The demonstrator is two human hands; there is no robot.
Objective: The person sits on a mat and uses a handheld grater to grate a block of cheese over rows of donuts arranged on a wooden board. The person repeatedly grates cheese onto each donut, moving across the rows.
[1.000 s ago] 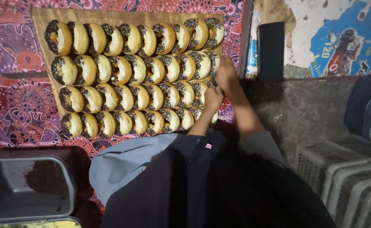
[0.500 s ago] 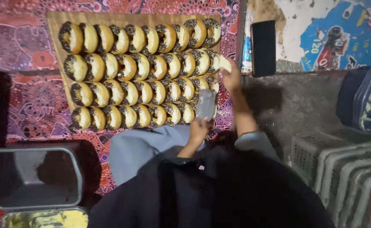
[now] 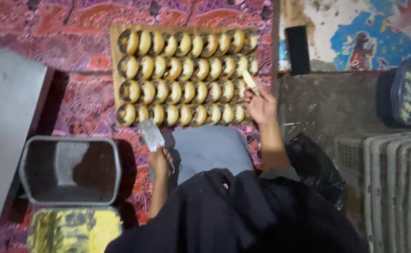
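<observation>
Fingers of the left hand [image 3: 160, 161] gripped a small metal grater [image 3: 151, 134] just off the board's [image 3: 115, 70] near edge; the right hand [image 3: 260, 106] pinched a pale block (cheese, probably) [image 3: 250, 79] over the filled buns [image 3: 187, 82], seemingly mid-topping, so bringing grater and block together looked the likely need.

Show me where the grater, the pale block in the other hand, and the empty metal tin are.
grater [image 3: 150, 134], head view, on its perforated face.
pale block [image 3: 250, 80], head view, on its middle.
metal tin [image 3: 68, 202], head view, on its near rim.
</observation>
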